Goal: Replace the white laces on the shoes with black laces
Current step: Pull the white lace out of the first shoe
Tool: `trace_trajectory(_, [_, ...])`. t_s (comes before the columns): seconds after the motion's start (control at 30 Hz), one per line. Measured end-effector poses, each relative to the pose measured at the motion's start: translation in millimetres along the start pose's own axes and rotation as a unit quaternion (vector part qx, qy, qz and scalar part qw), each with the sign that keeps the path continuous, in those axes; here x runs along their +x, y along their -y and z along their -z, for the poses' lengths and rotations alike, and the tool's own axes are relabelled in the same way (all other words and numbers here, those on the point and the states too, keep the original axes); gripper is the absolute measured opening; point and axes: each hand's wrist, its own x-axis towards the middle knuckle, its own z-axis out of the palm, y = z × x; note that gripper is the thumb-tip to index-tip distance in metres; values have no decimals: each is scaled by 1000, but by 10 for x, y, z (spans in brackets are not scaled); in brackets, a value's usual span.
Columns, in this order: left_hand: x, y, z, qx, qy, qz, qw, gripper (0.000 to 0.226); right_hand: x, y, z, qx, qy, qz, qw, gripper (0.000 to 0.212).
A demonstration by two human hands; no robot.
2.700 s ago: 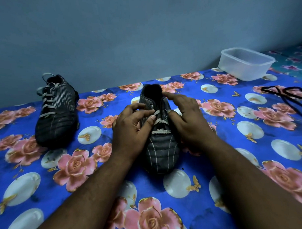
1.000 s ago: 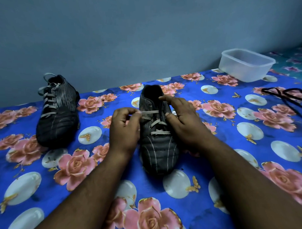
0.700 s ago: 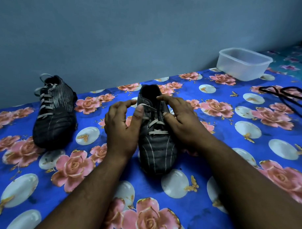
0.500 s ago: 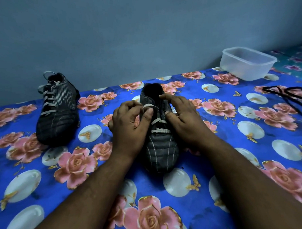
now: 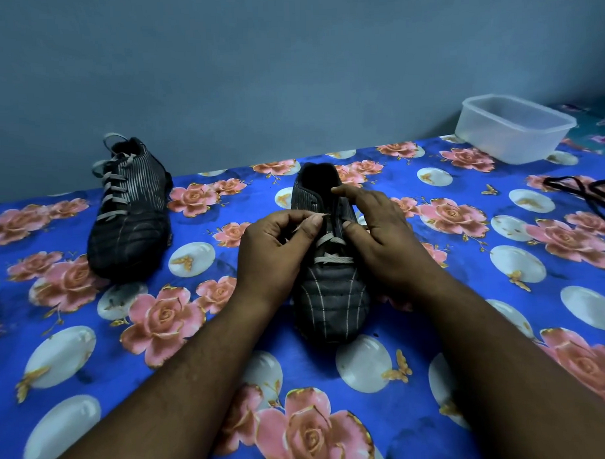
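- Our left hand (image 5: 272, 251) pinches the white lace (image 5: 330, 242) on the near shoe (image 5: 331, 297).
- Our right hand (image 5: 380, 237) presses that shoe with loose, open fingers.
- Black laces (image 5: 581, 192) lie far right of it.

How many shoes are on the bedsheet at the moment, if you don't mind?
2: one shoe at the far left, the other shoe in the centre between both hands. None seems hidden.

We see bench (image 5: 453, 378) under blue cloth (image 5: 229, 335) printed with pink roses, white ovals. On it: near shoe (image 5: 331, 304) at centre; second shoe (image 5: 129, 228) well apart, far left; clear plastic tub (image 5: 513, 132) far right corner; black laces (image 5: 581, 192) at right edge.
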Motion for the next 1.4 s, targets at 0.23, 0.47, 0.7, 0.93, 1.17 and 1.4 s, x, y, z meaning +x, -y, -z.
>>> trace_trajectory(0.23, [82,42,49,-38,-120,76,989,13,-3,8,4,0,4,1,1000,53])
trace_trajectory(0.47, [114,56,165,251,-211,31,944,41,-10,11,4,5,7,-3,1000,53])
trace_trajectory(0.7, [-14,-65,29,349,-52,-89,931,32,-14,30,12,7,8,-7,1000,53])
trace_trajectory(0.93, [7,-57,29,294,-104,-58,948,21,-13,37,8,5,11,-8,1000,53])
trace_trajectory(1.17, [143,62,220,100,-265,-6,959,16,-14,14,12,10,11,-9,1000,51])
trace_trajectory(1.4, [27,-31,56,304,-90,-81,945,45,-7,32,14,11,15,-12,1000,54])
